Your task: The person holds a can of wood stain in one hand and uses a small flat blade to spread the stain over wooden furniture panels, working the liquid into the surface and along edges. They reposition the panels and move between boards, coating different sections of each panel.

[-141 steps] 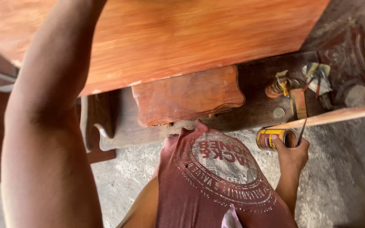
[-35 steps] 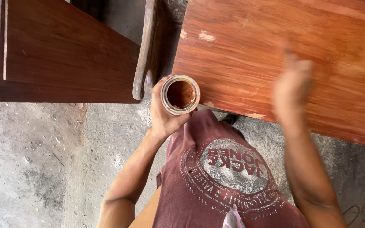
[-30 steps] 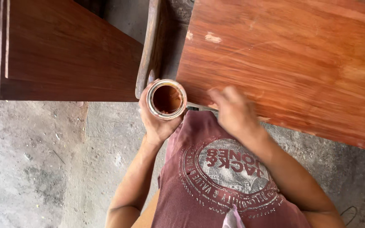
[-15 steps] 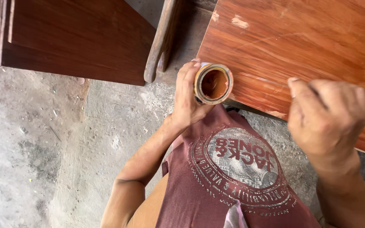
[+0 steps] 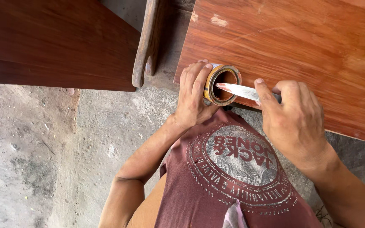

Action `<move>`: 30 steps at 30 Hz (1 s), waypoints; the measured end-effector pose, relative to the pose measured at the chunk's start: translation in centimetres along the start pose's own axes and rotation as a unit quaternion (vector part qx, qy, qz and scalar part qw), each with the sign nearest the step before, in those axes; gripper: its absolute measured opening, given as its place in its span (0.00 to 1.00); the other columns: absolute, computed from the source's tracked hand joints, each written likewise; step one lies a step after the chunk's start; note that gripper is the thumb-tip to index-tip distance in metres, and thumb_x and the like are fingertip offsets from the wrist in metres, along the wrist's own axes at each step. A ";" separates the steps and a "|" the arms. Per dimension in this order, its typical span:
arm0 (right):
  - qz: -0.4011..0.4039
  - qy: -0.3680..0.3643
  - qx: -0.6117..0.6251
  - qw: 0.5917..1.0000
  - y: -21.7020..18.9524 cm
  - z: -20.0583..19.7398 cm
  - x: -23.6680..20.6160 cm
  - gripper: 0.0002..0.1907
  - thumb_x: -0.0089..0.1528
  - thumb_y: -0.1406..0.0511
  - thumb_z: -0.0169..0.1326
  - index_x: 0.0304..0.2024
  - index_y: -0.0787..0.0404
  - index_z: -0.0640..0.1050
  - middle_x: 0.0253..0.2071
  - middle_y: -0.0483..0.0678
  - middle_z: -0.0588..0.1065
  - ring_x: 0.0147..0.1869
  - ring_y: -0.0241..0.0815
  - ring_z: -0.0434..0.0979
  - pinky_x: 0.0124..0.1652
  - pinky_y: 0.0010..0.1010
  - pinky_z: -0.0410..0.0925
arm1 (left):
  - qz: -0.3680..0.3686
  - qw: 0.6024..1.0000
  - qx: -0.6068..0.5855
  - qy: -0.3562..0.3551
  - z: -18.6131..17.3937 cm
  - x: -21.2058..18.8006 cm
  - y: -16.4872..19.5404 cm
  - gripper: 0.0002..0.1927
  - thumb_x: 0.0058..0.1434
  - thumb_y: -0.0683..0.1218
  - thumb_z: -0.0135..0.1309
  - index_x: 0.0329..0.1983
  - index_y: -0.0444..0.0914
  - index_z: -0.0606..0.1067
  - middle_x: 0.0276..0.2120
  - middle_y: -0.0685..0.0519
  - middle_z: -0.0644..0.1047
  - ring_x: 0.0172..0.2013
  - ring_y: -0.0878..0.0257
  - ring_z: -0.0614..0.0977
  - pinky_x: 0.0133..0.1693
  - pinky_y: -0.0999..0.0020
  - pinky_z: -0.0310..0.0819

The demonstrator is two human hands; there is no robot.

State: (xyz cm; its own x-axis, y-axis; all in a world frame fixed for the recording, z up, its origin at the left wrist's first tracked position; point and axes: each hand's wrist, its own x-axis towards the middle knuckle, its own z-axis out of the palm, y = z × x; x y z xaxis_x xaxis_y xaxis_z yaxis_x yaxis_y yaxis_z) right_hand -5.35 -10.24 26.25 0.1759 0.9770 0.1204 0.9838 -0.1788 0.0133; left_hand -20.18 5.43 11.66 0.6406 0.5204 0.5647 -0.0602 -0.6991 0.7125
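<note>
My left hand (image 5: 193, 98) grips a small round tin can (image 5: 221, 84), tilted so its open mouth shows a dark reddish-brown filler inside. My right hand (image 5: 294, 119) holds a putty knife (image 5: 239, 90); its pale metal blade reaches into the can's mouth, the tip smeared red. Both hands are just in front of my chest, at the near edge of a large reddish varnished wooden panel (image 5: 300, 46) with a few pale patched spots near its top left.
A second dark red-brown wooden panel (image 5: 60, 42) lies at the upper left. A curved carved wooden piece (image 5: 146, 42) stands between the two panels. Rough grey concrete floor (image 5: 34, 160) fills the lower left. My maroon printed shirt (image 5: 233, 169) covers the lower middle.
My right hand has come back from the panel's edge to the can, and the knife blade now dips into it. The left hand has tilted the can toward the right.
</note>
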 end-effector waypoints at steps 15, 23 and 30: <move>0.020 0.010 -0.085 0.996 0.9 -3.7 -2.1 0.16 0.64 0.64 0.62 0.53 0.62 0.84 0.34 0.47 0.69 0.40 0.46 0.70 0.40 0.39 0.66 | 0.024 1.000 0.011 -0.007 -0.2 0.6 -0.8 0.48 0.51 0.47 0.75 0.69 0.33 0.60 0.63 0.38 0.66 0.63 0.39 0.70 0.65 0.43 0.63; -0.028 0.042 -0.145 0.988 -1.0 -0.2 -0.9 0.17 0.65 0.66 0.53 0.54 0.64 0.82 0.35 0.44 0.71 0.40 0.41 0.71 0.40 0.34 0.62 | 0.062 0.995 -0.008 -0.084 1.9 0.8 1.2 0.48 0.48 0.47 0.73 0.70 0.33 0.61 0.63 0.37 0.66 0.62 0.39 0.70 0.65 0.40 0.61; -0.007 0.100 -0.050 0.994 2.4 -0.7 -3.6 0.11 0.59 0.68 0.55 0.43 0.65 0.82 0.29 0.44 0.69 0.34 0.41 0.69 0.38 0.37 0.61 | 0.071 0.991 -0.017 -0.116 4.8 1.5 3.6 0.49 0.47 0.46 0.73 0.70 0.33 0.61 0.63 0.37 0.65 0.63 0.38 0.69 0.64 0.40 0.62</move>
State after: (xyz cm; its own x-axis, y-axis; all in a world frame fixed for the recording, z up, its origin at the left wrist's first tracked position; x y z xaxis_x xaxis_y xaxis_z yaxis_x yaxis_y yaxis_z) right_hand -3.70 -14.26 26.53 0.1422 0.9383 0.3152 0.9760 -0.1860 0.1135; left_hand -15.76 1.34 13.04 0.7820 0.2890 0.5523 -0.1851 -0.7384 0.6485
